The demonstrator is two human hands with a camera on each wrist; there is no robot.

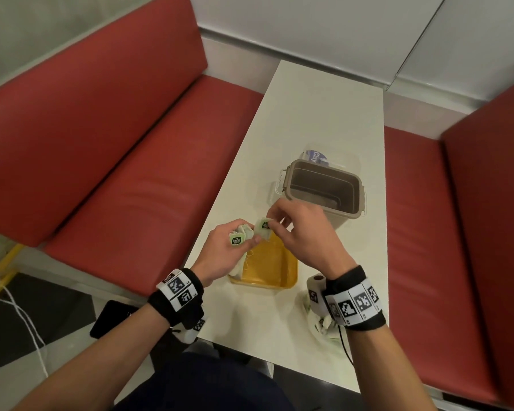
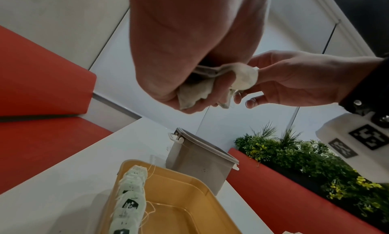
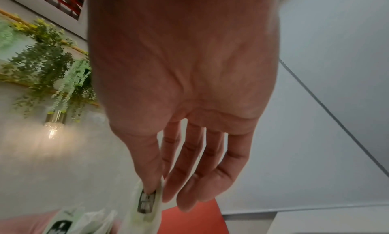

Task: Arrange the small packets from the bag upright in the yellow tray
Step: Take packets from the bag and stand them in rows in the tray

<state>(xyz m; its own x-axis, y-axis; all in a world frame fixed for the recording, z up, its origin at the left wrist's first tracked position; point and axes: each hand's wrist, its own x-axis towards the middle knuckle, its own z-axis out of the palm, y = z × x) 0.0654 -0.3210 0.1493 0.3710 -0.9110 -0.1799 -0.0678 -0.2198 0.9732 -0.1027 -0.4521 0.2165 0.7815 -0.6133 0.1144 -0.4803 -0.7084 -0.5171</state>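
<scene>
A: What is each hand doing?

B: The left hand (image 1: pixel 220 250) is curled round a bunch of packets (image 1: pixel 240 234), held above the near-left corner of the tray (image 1: pixel 291 272). The right hand (image 1: pixel 303 232) pinches one packet (image 1: pixel 263 228) between thumb and forefinger, its other fingers loose and spread, and seems to be drawing it out of the bunch.

A: How should that step go?

B: I'd pull the packet straight out and slowly. Each has a thread and a tag, and threads already trail loose in the tray, so a quick tug could drag a neighbour out with it. The left hand should stay firm but not crush the bunch. Then set the packet on its edge against the end of the row (image 2: pixel 131 192), so it has something to lean on; standing alone it would likely flop.

A: What is in the tray?

B: In the left wrist view, a row of packets stands on edge along the tray's left wall, touching one another. The rest of its floor is bare, so I judge the task is well short of done.

A: Other containers?

B: A grey tub (image 1: pixel 327 188) stands just beyond the tray, lid off; nothing shows inside. Behind it lies something clear with a blue label, too small to make out. The bag (image 1: pixel 318 318), on the surface under the right wrist, is mostly hidden; I cannot tell how many packets remain in it.
</scene>
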